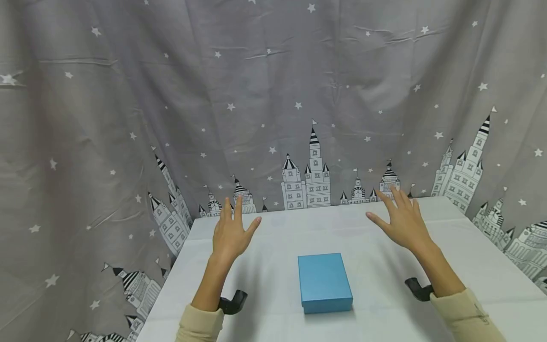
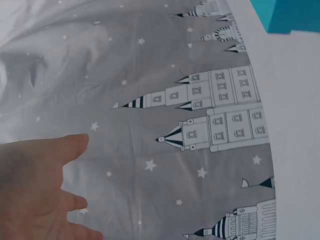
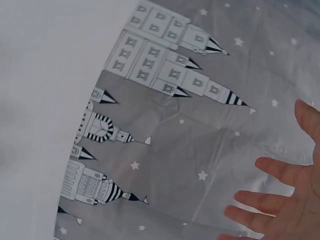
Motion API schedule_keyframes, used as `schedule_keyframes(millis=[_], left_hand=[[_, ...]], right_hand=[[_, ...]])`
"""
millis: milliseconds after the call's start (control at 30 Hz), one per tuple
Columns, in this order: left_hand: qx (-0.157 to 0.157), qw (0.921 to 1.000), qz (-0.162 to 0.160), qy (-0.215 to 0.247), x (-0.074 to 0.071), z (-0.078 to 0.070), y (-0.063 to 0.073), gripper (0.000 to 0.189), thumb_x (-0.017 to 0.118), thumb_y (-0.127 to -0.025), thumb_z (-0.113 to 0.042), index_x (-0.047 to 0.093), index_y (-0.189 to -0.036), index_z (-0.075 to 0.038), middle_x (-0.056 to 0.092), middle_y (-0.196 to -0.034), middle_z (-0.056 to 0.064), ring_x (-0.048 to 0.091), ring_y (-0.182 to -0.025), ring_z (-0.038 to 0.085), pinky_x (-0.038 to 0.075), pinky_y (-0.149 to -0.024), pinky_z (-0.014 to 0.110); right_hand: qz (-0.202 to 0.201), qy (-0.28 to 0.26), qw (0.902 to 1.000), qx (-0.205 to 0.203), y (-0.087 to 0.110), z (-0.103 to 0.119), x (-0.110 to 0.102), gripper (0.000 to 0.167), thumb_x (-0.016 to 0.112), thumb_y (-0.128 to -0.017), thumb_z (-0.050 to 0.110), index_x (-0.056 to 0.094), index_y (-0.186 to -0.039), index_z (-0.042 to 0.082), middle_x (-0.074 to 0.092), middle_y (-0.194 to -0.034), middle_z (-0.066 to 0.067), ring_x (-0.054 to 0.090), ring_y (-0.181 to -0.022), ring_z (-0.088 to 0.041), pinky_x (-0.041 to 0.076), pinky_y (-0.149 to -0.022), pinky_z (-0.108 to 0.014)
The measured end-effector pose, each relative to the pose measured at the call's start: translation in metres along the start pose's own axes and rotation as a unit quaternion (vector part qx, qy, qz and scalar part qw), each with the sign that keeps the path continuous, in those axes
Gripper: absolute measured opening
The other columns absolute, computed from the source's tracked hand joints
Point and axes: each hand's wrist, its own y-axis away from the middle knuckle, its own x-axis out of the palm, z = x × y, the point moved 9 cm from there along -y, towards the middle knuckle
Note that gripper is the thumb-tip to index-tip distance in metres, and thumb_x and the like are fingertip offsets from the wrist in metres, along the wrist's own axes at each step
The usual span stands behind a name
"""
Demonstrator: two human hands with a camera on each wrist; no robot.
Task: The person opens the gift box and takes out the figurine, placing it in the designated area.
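A closed blue box (image 1: 325,280) lies on the white table, between the two forearms and nearer to me than the hands. Raised over the table on the left, my left hand (image 1: 231,235) holds nothing, its fingers extended and thumb apart. My right hand (image 1: 401,221) is held up on the other side with fingers spread, also holding nothing. Neither hand touches the box. In the left wrist view, part of the blue box (image 2: 295,17) shows at the top right corner, away from the left hand (image 2: 40,190). Only the right hand (image 3: 285,195) appears in the right wrist view, with no box there.
The white table (image 1: 273,247) reaches back to a grey curtain (image 1: 256,95) printed with stars and castles, which also hangs along the left side. A black wrist mount (image 1: 232,302) sits at the left wrist, and another black mount (image 1: 419,289) at the right.
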Motion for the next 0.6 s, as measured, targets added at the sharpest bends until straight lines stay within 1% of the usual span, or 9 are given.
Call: schedule_keyframes(millis=[133,167,233,267,333,400,433,467,600], left_hand=[[0.001,0.9985,-0.044,0.033,-0.003,-0.003,0.011,0.08,0.05,-0.09,-0.051,0.012,-0.149,-0.015,0.009,-0.15,0.024,0.03,-0.126,0.05,0.033,-0.092,0.065],[-0.001,0.9978,-0.052,0.04,-0.002,-0.003,0.014,0.079,0.051,-0.09,-0.05,0.014,-0.149,-0.013,0.012,-0.15,0.025,0.035,-0.122,0.05,0.037,-0.088,0.065],[-0.01,0.9967,-0.058,0.057,0.004,-0.003,0.019,0.078,0.05,-0.091,-0.05,0.016,-0.149,-0.011,0.017,-0.148,0.026,0.042,-0.117,0.051,0.041,-0.082,0.064],[-0.016,0.996,-0.057,0.067,0.009,-0.002,0.022,0.077,0.049,-0.091,-0.049,0.017,-0.148,-0.009,0.019,-0.147,0.026,0.044,-0.115,0.051,0.043,-0.08,0.064],[-0.03,0.9941,-0.052,0.09,0.022,0.001,0.028,0.076,0.048,-0.092,-0.049,0.018,-0.147,-0.006,0.022,-0.146,0.027,0.044,-0.115,0.05,0.044,-0.079,0.063],[-0.043,0.9916,-0.043,0.114,0.037,0.003,0.034,0.075,0.047,-0.093,-0.048,0.019,-0.146,-0.003,0.025,-0.145,0.026,0.041,-0.119,0.048,0.042,-0.082,0.063],[-0.048,0.99,-0.041,0.126,0.045,0.004,0.037,0.074,0.046,-0.093,-0.047,0.021,-0.145,-0.002,0.026,-0.144,0.027,0.04,-0.121,0.047,0.041,-0.083,0.064],[-0.054,0.9883,-0.04,0.137,0.053,0.005,0.04,0.073,0.046,-0.093,-0.046,0.022,-0.145,-0.001,0.028,-0.144,0.026,0.039,-0.122,0.046,0.04,-0.085,0.063],[-0.069,0.9786,-0.029,0.192,0.084,0.003,0.055,0.068,0.046,-0.094,-0.043,0.027,-0.143,0.001,0.032,-0.142,0.026,0.035,-0.126,0.044,0.034,-0.095,0.061]], right_hand=[[0.006,-0.053,0.9979,0.036,0.013,0.001,0.0,0.069,0.048,-0.091,0.051,0.036,-0.139,0.002,0.03,-0.14,-0.031,0.028,-0.125,-0.051,0.021,-0.098,-0.066],[0.01,-0.066,0.9967,0.046,0.017,0.0,0.002,0.069,0.048,-0.092,0.05,0.036,-0.139,0.001,0.033,-0.139,-0.031,0.031,-0.123,-0.051,0.025,-0.096,-0.066],[0.015,-0.088,0.9939,0.065,0.025,-0.001,0.008,0.069,0.047,-0.093,0.049,0.035,-0.14,0.001,0.04,-0.134,-0.031,0.039,-0.118,-0.05,0.032,-0.09,-0.066],[0.017,-0.098,0.9925,0.071,0.029,-0.002,0.013,0.068,0.046,-0.093,0.049,0.035,-0.14,0.001,0.043,-0.131,-0.031,0.042,-0.116,-0.049,0.035,-0.088,-0.065],[0.017,-0.121,0.9889,0.084,0.037,-0.004,0.023,0.067,0.047,-0.093,0.048,0.036,-0.139,0.001,0.046,-0.128,-0.031,0.046,-0.112,-0.049,0.039,-0.084,-0.065],[0.012,-0.145,0.985,0.093,0.044,-0.005,0.036,0.066,0.047,-0.093,0.049,0.037,-0.138,0.001,0.048,-0.127,-0.029,0.05,-0.108,-0.047,0.041,-0.081,-0.064],[0.001,-0.154,0.9834,0.096,0.048,-0.007,0.043,0.064,0.049,-0.092,0.048,0.04,-0.138,0.003,0.049,-0.128,-0.026,0.053,-0.105,-0.044,0.043,-0.079,-0.062],[-0.002,-0.166,0.9809,0.1,0.051,-0.006,0.049,0.063,0.05,-0.092,0.047,0.04,-0.137,0.003,0.049,-0.129,-0.025,0.054,-0.104,-0.043,0.044,-0.078,-0.061],[-0.01,-0.206,0.9714,0.118,0.065,-0.003,0.069,0.058,0.051,-0.093,0.043,0.043,-0.134,0.003,0.049,-0.13,-0.021,0.058,-0.096,-0.039,0.049,-0.073,-0.054]])
